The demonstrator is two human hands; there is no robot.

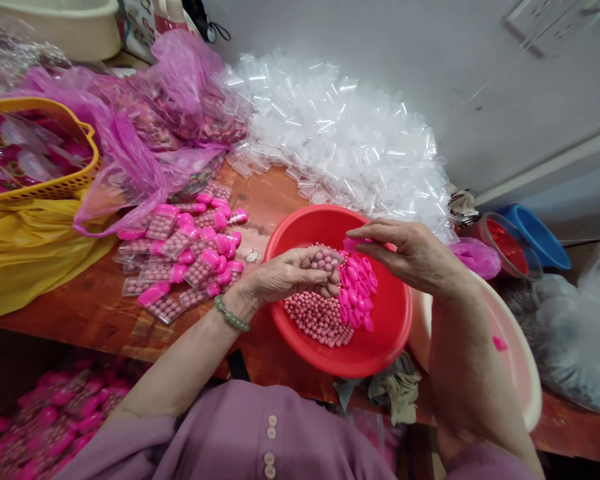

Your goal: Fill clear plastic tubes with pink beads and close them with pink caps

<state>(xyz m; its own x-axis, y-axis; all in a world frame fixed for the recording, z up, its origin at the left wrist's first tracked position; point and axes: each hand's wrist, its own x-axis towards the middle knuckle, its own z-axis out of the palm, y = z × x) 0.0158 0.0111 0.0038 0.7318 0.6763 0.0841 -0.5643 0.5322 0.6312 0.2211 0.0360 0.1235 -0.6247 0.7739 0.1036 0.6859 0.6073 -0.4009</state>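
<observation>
The small clear container [325, 260], with pink beads inside, is in the left hand [290, 273], above the red bowl [387, 333]. The grip of this hand is closed around it, with thumb and fingers near its sides. I judge it light, with thin but rather stiff plastic walls, smooth and maybe a little slippery; it is good to take it by the flat sides, without strong squeezing, and to keep the mouth upward if it is open, because round beads can roll out. The right hand [415, 257] pinches a bright pink piece [351, 244] just beside it; this seems very light and is better taken by its edge. In the bowl lie loose pink beads [313, 320] and pink caps [357, 290]. Farther left on the worktop [260, 200] are filled containers [173, 243], and behind is a heap of empty clear ones [340, 133]. The fingers partly cover the container, so I cannot tell where its mouth is. The right arm hides part of the pale basin [523, 393], and the lower-left heap [55, 420] is blurred and cut off by the picture's edge.
</observation>
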